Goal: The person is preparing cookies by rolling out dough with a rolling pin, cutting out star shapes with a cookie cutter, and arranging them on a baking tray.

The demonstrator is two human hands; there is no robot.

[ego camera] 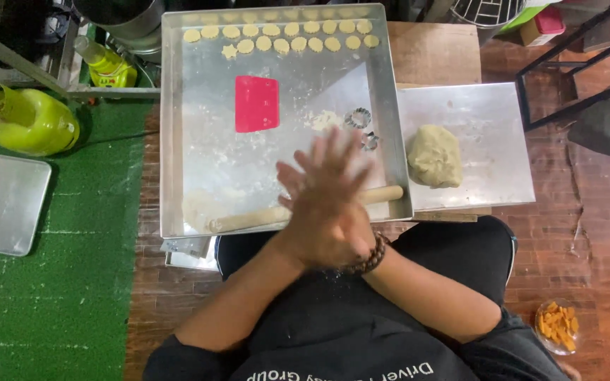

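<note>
Hands are pressed palm to palm at the centre of the frame, fingers spread and blurred, the left hand [323, 190] lying over the right hand [344, 243]. Only the wrist of the right one shows clearly, carrying a dark bead bracelet [372, 257]. Neither hand holds anything. The blur suggests they are being rubbed together, probably to shed flour or dough, though this is a judgement.

Directly under the hands, a wooden rolling pin [248, 219] lies across the lower edge of a large metal tray [171, 141], its right end resting on the tray's rim. A pale sheet of rolled dough [199, 208] sits at the tray's lower left, just beside the pin. Two rows of cut biscuit rounds [280, 37] line the top of the tray, with one star shape [229, 51] among them. A red scraper [256, 104] lies flat in the tray's upper middle. Two metal cutters [361, 127] rest to the right of centre, near a small heap of flour [325, 120].

Right of the tray, a ball of dough [434, 155] sits on a smaller metal sheet [488, 127], well apart from the hands.

Assessment: the work stands between rolling and cutting. The next move would call for separating the hands and taking up either the pin or a cutter, both within reach.

Forearms converge from the lower frame and cross at the wrists, elbows set wide over the lap.
</note>
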